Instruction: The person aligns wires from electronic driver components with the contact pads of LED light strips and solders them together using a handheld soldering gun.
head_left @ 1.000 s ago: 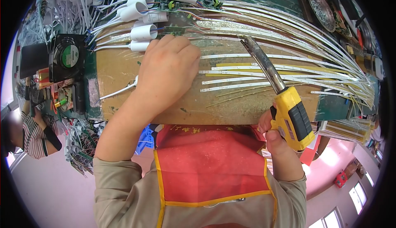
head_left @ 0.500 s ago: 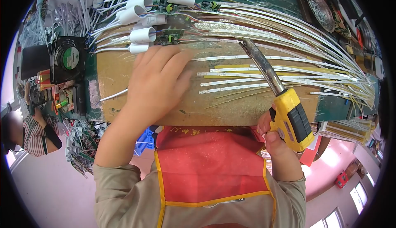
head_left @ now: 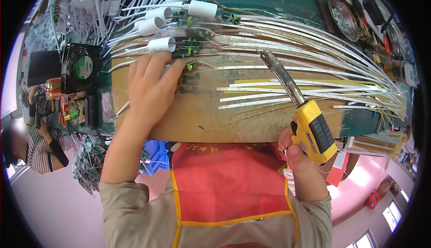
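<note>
My right hand (head_left: 294,150) is wrapped around the yellow handle of a soldering gun (head_left: 316,133). Its dark metal barrel points up and left over the strips, tip in the air. A thin wire shows by the right fingers. My left hand (head_left: 152,84) has its fingers curled over a white plastic sleeve that they mostly hide. Close to my left thumb lies a small green circuit board (head_left: 191,65), wired to a white LED strip (head_left: 251,67). Just above is another white sleeve (head_left: 161,45) with its own circuit board (head_left: 188,47).
Several loose LED strips (head_left: 256,99) lie on the brown board (head_left: 193,129). A black fan (head_left: 81,68) stands at left, below bundled white cables (head_left: 85,19). At upper right sits a round metal dish (head_left: 343,17). Another person (head_left: 42,147) is at far left.
My left hand has shifted slightly left and down, with the fingers now curled at the lowest sleeve. A circuit board has come into sight beside the thumb. The soldering gun stays nearly still.
</note>
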Available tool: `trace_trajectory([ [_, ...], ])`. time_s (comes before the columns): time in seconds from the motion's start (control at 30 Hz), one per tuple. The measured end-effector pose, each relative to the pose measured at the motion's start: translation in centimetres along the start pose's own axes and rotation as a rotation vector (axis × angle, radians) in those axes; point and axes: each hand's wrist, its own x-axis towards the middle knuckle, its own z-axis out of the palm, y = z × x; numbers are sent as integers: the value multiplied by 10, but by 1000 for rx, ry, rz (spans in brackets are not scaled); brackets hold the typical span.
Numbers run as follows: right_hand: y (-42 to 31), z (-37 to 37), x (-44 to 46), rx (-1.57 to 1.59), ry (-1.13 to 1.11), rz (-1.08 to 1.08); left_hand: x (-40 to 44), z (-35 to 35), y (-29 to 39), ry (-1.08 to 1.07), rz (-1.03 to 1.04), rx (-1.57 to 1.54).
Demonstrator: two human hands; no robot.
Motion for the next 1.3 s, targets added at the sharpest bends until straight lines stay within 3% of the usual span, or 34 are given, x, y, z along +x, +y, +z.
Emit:
trace_trajectory([
  [0.13, -1, 2, 1, 43, -21, -22, 15, 15, -10, 76, 12, 18],
  [0.33, 6, -3, -2, 50, -5, 45, 44, -23, -10, -94, -9, -224],
  [0.5, 7, -4, -2, 56, -7, 66, 112, -18, -49, 2, -147, -327],
  [0.57, 4, -2, 0, 85, -14, 49, 143, 4, -65, 51, -98, -247],
  [0.63, 2, 2, 2, 118, -19, 33, 174, 32, -82, -47, -92, -89],
  [0.73, 10, -4, -4, 136, 3, 63, 207, 54, -77, -300, -278, -99],
  [0.83, 10, -3, -4, 135, 24, 51, 212, 88, -94, -127, 28, 203],
  [0.87, 10, -3, -3, 142, 25, 39, 216, 86, -91, -201, 10, 254],
  [0.97, 12, -4, 0, 197, 22, -4, 223, 44, -72, -245, -79, 52],
  [1.07, 12, -3, 1, 220, 50, -49, 198, -8, -60, 123, 152, 15],
  [1.17, 11, -2, 3, 232, 54, -58, 156, -65, -35, 331, 35, -16],
  [1.27, 9, -3, 5, 235, 42, -41, 105, -114, -51, 291, -105, 76],
  [1.3, 8, -4, 5, 236, 41, -36, 92, -123, -50, 341, 78, 54],
])
